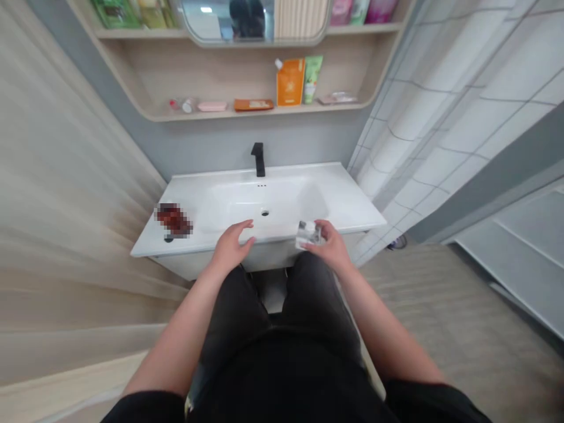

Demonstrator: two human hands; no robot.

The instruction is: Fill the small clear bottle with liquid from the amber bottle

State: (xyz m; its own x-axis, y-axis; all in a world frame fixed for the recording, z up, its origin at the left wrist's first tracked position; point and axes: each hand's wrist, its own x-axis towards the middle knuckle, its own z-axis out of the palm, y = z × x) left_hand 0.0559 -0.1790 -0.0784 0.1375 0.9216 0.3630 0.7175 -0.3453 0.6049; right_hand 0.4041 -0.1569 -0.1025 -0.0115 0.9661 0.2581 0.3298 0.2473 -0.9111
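My right hand [329, 247] grips a small clear and grey package [307, 234] between thumb and fingers, just over the front edge of the white sink [282, 230]. To its left, my left hand [233, 244] is held with thumb and fingers apart and nothing between them, near the same front edge. The package's markings are too blurred to read. On the counter's left end lies a dark red, pixelated object [174, 220], away from both hands.
A black faucet [259, 160] rises behind the basin. Above it, a wall shelf [211, 115] bears an orange pouch [290, 82], a green tube [312, 79] and several small items. Curtains hang at the left and right. My legs are below the counter front.
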